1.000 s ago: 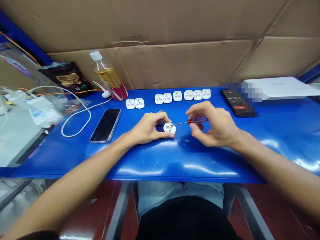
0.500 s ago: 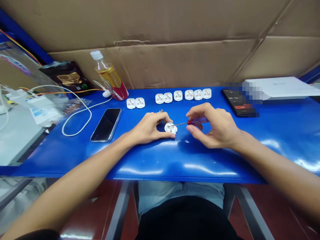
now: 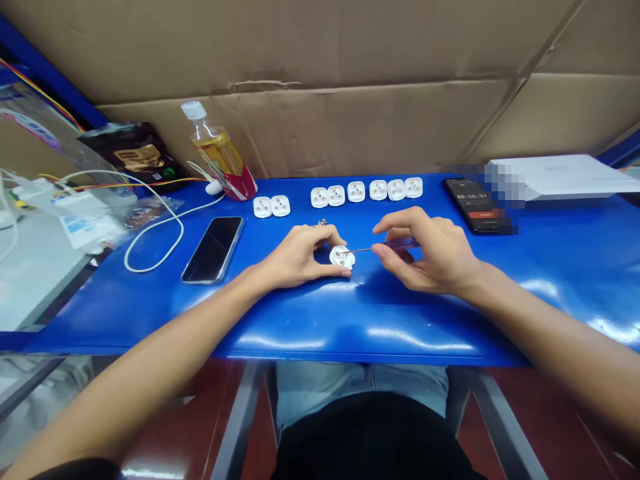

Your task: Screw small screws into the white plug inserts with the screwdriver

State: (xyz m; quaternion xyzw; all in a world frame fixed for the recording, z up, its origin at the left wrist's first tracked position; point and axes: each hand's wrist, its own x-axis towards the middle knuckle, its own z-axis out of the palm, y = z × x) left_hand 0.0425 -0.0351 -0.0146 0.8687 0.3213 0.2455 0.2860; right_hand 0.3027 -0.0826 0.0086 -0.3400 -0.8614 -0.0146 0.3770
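So I've got a round white piece pinched between the thumb and fingers of my left hand, sitting pretty much mid-table on the blue tabletop. My right hand has a loose-ish fingertip grip on a screwdriver, its tip at one of the metal bits in the piece. Eight squarish white pieces are lined up behind, with a dark-screened phone off to my left.
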